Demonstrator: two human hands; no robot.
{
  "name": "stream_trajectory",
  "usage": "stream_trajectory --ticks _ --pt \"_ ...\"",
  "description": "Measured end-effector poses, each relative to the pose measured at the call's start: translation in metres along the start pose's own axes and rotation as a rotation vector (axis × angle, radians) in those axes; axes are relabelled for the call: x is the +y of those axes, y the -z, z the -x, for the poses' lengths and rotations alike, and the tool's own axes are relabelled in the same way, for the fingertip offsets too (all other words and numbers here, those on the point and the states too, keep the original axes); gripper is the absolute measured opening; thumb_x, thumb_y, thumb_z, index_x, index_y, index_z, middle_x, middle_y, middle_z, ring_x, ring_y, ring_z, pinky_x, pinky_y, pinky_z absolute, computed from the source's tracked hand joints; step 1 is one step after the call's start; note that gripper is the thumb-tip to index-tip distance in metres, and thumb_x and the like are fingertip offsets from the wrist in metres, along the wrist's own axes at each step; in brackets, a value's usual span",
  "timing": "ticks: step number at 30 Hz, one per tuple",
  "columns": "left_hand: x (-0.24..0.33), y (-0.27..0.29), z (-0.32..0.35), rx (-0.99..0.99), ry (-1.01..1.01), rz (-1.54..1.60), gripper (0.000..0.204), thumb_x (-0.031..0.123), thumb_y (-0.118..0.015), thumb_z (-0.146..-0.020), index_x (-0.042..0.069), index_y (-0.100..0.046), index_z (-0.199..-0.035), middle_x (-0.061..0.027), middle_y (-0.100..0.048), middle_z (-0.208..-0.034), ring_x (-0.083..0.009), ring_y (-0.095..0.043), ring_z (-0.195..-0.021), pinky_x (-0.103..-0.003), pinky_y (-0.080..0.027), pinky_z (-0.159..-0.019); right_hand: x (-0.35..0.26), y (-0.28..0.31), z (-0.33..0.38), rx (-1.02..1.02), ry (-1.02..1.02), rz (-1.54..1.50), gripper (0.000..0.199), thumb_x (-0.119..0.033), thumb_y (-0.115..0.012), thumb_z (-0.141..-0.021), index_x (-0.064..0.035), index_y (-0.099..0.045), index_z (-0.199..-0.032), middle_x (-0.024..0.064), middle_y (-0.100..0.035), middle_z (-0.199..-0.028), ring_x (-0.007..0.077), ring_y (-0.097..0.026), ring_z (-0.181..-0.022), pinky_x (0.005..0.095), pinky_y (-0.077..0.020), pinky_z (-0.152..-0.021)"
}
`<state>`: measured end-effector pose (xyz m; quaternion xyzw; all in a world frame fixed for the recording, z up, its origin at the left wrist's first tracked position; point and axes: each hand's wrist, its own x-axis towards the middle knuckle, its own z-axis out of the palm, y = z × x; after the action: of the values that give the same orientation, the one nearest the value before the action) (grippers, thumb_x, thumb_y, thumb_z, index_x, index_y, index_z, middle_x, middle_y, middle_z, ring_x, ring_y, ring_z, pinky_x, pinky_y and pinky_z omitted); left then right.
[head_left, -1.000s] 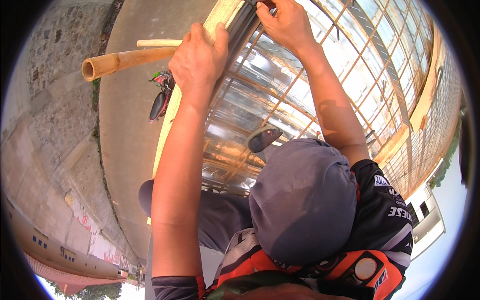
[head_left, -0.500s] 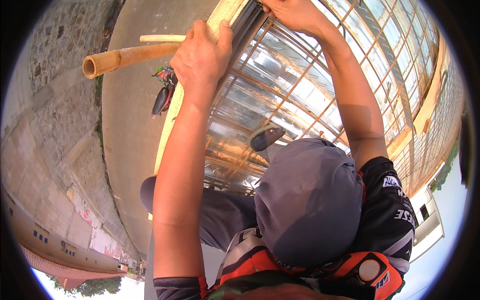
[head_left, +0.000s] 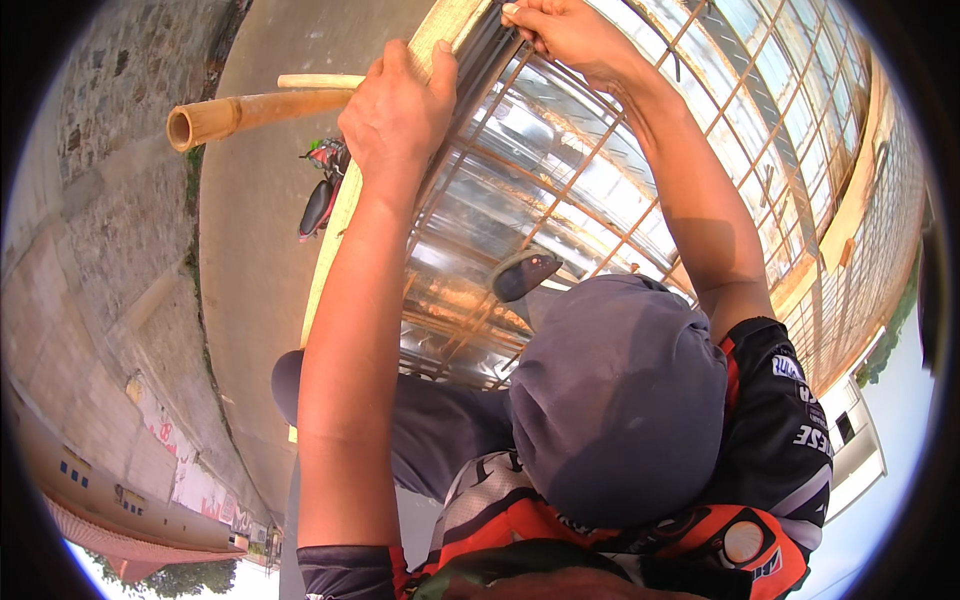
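Wooden board (head_left: 452,28) runs along the edge of the rusty iron mesh (head_left: 575,178), and the left hand (head_left: 395,112) grips around it. Near the board's far end, the right hand (head_left: 572,38) bends its fingers; whether they pinch something, I cannot tell. Outward, a bamboo pole (head_left: 265,113) sticks out.

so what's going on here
A person is working bare-handed at the edge of a rusty bar mesh over shiny metal sheeting. The left grip is closed over a wooden board; the right grip is at the dark metal strip beside it, fingers bent, though what they pinch, if anything, is unclear. A bamboo pole juts out to the left.
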<state>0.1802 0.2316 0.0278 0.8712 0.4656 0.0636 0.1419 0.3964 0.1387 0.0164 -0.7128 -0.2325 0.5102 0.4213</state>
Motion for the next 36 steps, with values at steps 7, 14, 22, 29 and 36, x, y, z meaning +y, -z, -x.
stream_trajectory --ticks 7,14,22,29,36 --pt "0.005 0.01 0.001 -0.098 0.058 0.016 0.059 0.062 -0.056 -0.108 0.007 -0.072 -0.12 -0.0228 -0.081 -0.105 -0.0473 -0.078 -0.097 -0.057 -0.061 -0.085 -0.005 0.023 -0.026 -0.238 -0.243 -0.29 0.028 -0.026 -0.066 -0.107 -0.0079 -0.074 -0.087 -0.0035 -0.061 -0.07 0.0077 -0.05 -0.059 0.0244 -0.0382 -0.054" --pt "0.008 0.014 0.0 -0.169 0.078 0.012 0.058 0.062 -0.056 -0.108 0.007 -0.072 -0.119 -0.0227 -0.081 -0.105 -0.0484 -0.078 -0.097 -0.058 -0.061 -0.085 0.027 -0.006 0.003 0.122 0.163 -0.072 0.03 -0.039 -0.086 -0.097 -0.0097 -0.081 -0.094 -0.0011 -0.072 -0.078 0.0143 -0.063 -0.063 0.033 -0.0503 -0.059" --pt "0.001 0.002 0.001 -0.014 0.0 0.015 0.055 0.06 -0.061 -0.104 0.006 -0.072 -0.106 -0.0208 -0.079 -0.095 -0.0453 -0.078 -0.084 -0.058 -0.061 -0.073 0.018 0.0 0.006 -0.077 -0.167 -0.695 0.024 -0.02 -0.086 -0.1 -0.0136 -0.069 -0.085 -0.0091 -0.052 -0.074 0.0026 -0.043 -0.063 0.024 -0.0339 -0.055" --pt "0.003 0.006 0.001 -0.043 0.024 0.015 0.055 0.059 -0.06 -0.104 0.006 -0.073 -0.11 -0.0213 -0.08 -0.098 -0.0459 -0.078 -0.086 -0.057 -0.061 -0.076 0.038 -0.026 0.029 0.149 0.136 -0.327 0.024 -0.011 -0.078 -0.105 -0.0025 -0.081 -0.127 0.0051 -0.079 -0.109 0.0111 -0.07 -0.091 0.0254 -0.0559 -0.08" --pt "0.002 0.003 0.001 -0.037 0.018 -0.007 0.054 0.059 -0.06 -0.104 0.006 -0.072 -0.106 -0.0206 -0.08 -0.098 -0.0463 -0.078 -0.085 -0.057 -0.061 -0.075 0.051 -0.054 0.023 0.375 0.253 -0.505 0.022 -0.007 -0.075 -0.106 0.0061 -0.072 -0.124 0.015 -0.081 -0.105 0.0186 -0.08 -0.098 0.0284 -0.0644 -0.083"
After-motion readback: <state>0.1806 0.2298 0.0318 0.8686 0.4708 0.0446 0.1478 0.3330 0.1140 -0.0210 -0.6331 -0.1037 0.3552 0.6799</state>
